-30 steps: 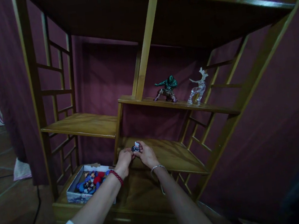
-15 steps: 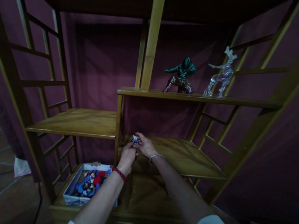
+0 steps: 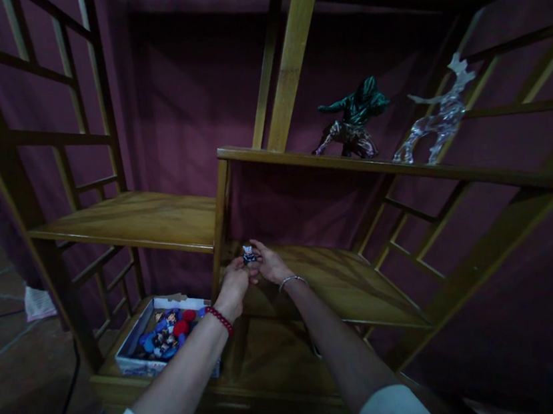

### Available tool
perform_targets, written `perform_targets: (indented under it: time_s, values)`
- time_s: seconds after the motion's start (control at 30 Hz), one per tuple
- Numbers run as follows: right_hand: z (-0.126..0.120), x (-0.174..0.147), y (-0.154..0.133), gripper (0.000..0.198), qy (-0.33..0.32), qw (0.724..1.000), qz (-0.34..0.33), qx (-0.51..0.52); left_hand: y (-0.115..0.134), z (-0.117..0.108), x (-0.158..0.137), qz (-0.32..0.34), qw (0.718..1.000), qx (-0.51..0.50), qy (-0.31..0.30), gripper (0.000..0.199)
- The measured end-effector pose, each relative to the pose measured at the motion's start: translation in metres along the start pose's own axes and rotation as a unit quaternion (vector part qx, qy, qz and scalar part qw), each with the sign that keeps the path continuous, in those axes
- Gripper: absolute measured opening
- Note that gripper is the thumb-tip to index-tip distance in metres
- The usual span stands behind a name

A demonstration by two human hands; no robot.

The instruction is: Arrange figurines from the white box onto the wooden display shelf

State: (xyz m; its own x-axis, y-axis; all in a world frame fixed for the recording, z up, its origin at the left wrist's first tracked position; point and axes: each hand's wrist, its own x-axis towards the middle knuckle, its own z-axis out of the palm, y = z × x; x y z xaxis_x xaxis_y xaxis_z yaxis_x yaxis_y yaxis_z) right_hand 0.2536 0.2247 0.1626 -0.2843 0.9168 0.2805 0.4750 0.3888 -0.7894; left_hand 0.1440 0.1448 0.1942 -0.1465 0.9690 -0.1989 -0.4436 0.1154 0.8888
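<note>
A small white-and-dark figurine [image 3: 249, 254] stands upright between the fingertips of both hands, above the left end of the lower right shelf [image 3: 336, 280]. My left hand [image 3: 234, 285] wears a red bead bracelet and grips the figurine low on its left side. From the right, my right hand [image 3: 270, 264], with a silver bangle at the wrist, closes its thumb and fingers on the figurine too. Whether its base touches the shelf I cannot tell. Left of my forearm, an open cardboard box [image 3: 142, 368] holds several small blue, red and dark figures [image 3: 168, 333].
On the upper right shelf [image 3: 301, 158] stand a crouching green-and-bronze figure [image 3: 354, 120] and a clear deer figurine [image 3: 439, 113]. The left shelf [image 3: 137, 221] sits above the box. A slanted wooden post [image 3: 289, 64] and lattice sides frame the cabinet. A dark cable [image 3: 73, 400] lies on the floor.
The view has shifted closer and a little lower toward the cabinet. Both hands keep hold of the figurine, which now shows more fully between the fingers.
</note>
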Motion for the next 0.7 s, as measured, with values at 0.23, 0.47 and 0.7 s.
perform_targets:
  time_s: [0.23, 0.47, 0.7]
  values:
    - [0.0, 0.001, 0.008, 0.063, 0.013, 1.0, 0.011, -0.02, -0.007, -0.004, 0.007, 0.002, 1.0, -0.022, -0.022, 0.054]
    - [0.002, 0.003, 0.011, 0.049, 0.046, 0.999, 0.016, 0.015, -0.017, -0.014, 0.01, 0.133, 0.97, 0.202, -0.028, 0.047]
    - [0.0, 0.004, 0.008, 0.035, 0.057, 0.998, -0.002, -0.036, -0.01, -0.023, -0.005, 0.338, 0.818, 0.452, -0.113, 0.045]
